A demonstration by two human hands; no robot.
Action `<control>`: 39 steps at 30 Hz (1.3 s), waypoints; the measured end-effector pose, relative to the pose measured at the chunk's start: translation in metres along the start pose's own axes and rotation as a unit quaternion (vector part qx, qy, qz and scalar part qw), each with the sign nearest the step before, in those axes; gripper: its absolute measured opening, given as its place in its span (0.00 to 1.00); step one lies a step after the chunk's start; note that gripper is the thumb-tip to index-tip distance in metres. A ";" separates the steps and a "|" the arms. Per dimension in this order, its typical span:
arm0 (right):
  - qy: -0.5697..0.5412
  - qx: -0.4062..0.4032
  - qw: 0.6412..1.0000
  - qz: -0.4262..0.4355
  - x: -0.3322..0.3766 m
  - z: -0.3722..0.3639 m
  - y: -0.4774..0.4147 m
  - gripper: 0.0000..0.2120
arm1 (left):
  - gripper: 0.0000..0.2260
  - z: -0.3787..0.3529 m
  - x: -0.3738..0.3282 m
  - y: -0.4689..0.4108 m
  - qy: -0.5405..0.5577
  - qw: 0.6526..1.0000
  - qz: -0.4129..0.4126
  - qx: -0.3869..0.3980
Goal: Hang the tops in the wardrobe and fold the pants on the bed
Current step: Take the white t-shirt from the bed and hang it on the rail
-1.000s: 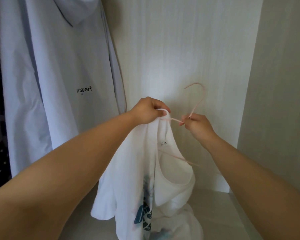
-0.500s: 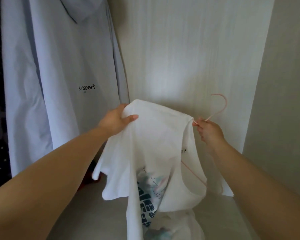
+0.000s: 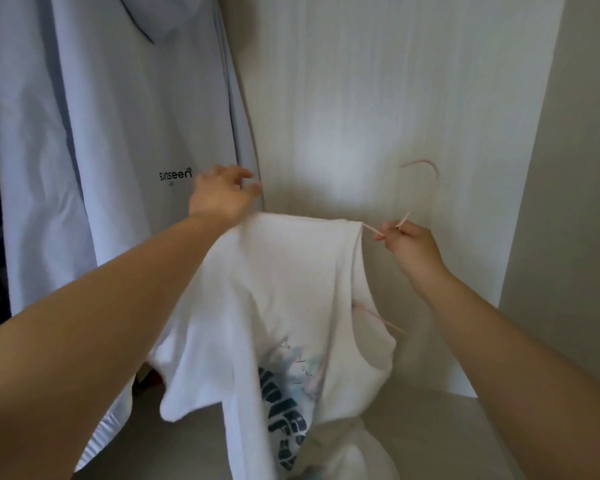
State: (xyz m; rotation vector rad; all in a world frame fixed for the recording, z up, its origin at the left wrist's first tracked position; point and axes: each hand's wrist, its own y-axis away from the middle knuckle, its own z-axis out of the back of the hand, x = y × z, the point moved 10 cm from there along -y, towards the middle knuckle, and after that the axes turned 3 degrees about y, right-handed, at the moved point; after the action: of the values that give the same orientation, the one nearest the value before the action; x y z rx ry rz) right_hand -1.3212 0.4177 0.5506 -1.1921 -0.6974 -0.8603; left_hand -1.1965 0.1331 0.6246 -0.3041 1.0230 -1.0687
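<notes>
- The only writing I can read plainly is "sunseen", in dark letters, on the chest of the pale blue hooded jacket (image 3: 101,133) hanging at the left of the wardrobe (image 3: 361,98). A smaller line under it is too fine to read.
- The white T-shirt (image 3: 274,289) has thin script that seems to begin "Be Your", above heavy dark teal block letters. Folds break these up and I cannot read them. Pale blue and pink smudges of print lie around them.
- The T-shirt hangs in front of me inside the wardrobe, half on the pink hanger (image 3: 434,174). One hanger arm runs in under the shoulder, and the other shows through the neck opening. The hem sags onto the wardrobe floor (image 3: 430,427).
- My right hand (image 3: 413,247) pinches the hanger at the base of its hook, with the fingertips pressed together around the thin wire.
- My left hand (image 3: 222,199) is just above the T-shirt's shoulder and against the jacket's edge. Its fingers are loosely curled and blurred.
</notes>
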 end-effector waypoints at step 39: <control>0.169 0.274 0.945 0.067 -0.049 -0.159 0.077 0.13 | 0.08 -0.040 0.014 0.024 0.243 0.969 0.038 -0.008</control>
State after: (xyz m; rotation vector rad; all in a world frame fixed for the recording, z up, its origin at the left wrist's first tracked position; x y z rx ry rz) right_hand -1.2773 0.2833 0.4336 -0.5661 -0.5185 -0.6723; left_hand -1.2136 0.1435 0.5806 -0.0102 1.4679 -1.0904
